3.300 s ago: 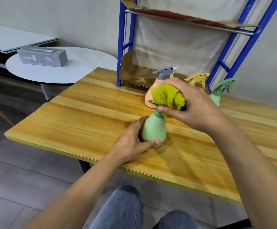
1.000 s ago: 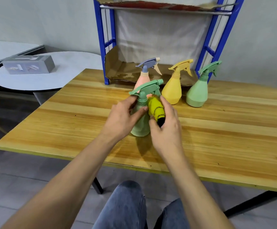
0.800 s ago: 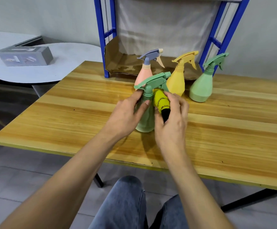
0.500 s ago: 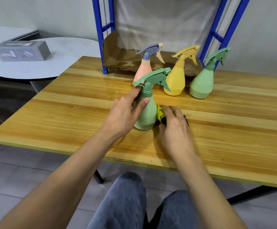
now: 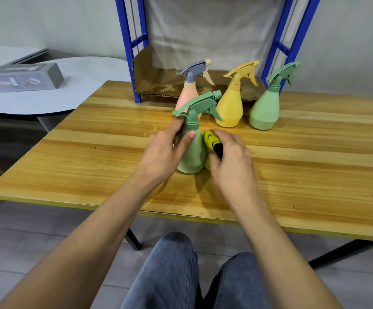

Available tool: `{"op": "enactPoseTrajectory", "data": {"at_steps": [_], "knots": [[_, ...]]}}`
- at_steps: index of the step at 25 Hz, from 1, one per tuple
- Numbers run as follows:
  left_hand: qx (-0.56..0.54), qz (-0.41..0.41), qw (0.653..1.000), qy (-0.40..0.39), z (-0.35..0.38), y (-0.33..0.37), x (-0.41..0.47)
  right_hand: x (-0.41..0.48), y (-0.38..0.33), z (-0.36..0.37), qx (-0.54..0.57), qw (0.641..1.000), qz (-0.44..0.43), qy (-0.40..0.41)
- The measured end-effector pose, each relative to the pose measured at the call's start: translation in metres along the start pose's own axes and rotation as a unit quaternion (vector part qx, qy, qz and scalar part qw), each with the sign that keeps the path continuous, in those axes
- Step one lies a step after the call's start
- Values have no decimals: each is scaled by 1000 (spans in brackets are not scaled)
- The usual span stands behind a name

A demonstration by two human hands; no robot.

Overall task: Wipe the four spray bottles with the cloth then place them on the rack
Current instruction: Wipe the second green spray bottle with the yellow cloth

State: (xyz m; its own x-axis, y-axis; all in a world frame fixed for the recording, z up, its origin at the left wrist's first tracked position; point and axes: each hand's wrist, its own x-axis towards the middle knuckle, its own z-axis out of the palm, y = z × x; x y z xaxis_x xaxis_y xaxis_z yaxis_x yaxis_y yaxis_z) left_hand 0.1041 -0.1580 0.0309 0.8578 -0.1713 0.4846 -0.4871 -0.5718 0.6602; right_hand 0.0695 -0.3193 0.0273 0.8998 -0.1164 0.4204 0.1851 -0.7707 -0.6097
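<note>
A green spray bottle (image 5: 192, 152) stands upright on the wooden table (image 5: 303, 175). My left hand (image 5: 165, 150) grips it around the neck and upper body. My right hand (image 5: 230, 161) holds a bunched yellow cloth (image 5: 210, 139) against the bottle's right side. Behind stand a pink bottle with a grey trigger (image 5: 190, 94), a yellow bottle (image 5: 231, 108) and a second green bottle (image 5: 264, 110), all upright. The blue rack (image 5: 136, 52) rises at the table's far edge, with worn cardboard (image 5: 158, 81) on its lowest shelf.
A round white side table (image 5: 69, 94) at the left carries a grey box (image 5: 25, 78). My knees in jeans (image 5: 174, 275) sit below the table's near edge. Bare wood lies to the left and right of the bottles.
My right hand moved the cloth from the bottle's top down its right side to the base, then slightly up again. The left hand shifted from the bottle's body to its neck.
</note>
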Motion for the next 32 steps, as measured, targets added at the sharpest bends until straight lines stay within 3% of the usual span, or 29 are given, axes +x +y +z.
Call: {"op": "enactPoseTrajectory", "data": {"at_steps": [3, 8, 13, 17, 21, 25, 29, 32], "knots": [[5, 16, 1000, 7, -1, 1, 0, 1, -18, 1, 73, 994, -52, 66], [3, -25, 1000, 7, 2, 2, -1, -16, 25, 15, -57, 997, 14, -53], [5, -45, 998, 41, 10, 10, 0, -24, 36, 13, 26, 997, 10, -77], [4, -81, 995, 61, 16, 17, 9, -21, 36, 13, 139, 987, 68, 40], [-48, -84, 995, -37, 1, 12, 12, -4, 11, -6, 163, 979, 33, 117], [-10, -34, 998, -58, -6, 3, 11, 0, -12, 3, 101, 992, -55, 47], [-7, -27, 998, -50, 0, -1, 10, -16, 14, 21, -81, 995, 36, -37], [-2, -21, 999, -47, 2, 0, 9, -11, 21, 14, -63, 996, 50, -34]]}}
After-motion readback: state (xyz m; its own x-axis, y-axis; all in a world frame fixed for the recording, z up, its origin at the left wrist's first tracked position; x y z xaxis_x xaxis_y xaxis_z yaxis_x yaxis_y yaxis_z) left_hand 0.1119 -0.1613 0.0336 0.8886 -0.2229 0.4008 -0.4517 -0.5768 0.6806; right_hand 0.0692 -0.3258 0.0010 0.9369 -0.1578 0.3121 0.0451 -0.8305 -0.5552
